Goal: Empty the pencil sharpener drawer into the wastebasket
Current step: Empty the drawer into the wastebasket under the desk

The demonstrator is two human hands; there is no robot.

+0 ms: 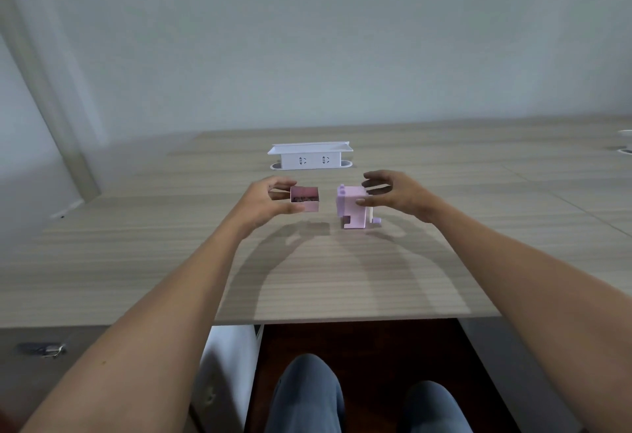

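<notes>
A small pink drawer [305, 199] with dark pencil shavings inside is held above the table by my left hand [270, 200], thumb and fingers pinching its left end. To its right a lilac pencil sharpener [354, 208] stands upright on the wooden table [171, 261], with an empty slot low on its left side. My right hand [393, 194] is at the sharpener's right side, thumb touching its body and fingers spread above it. No wastebasket is in view.
A white pop-up socket box [310, 156] stands on the table behind the hands. A white object [626, 136] shows at the far right edge. Below the table's front edge are my knees [307, 395] and a white panel [227, 364].
</notes>
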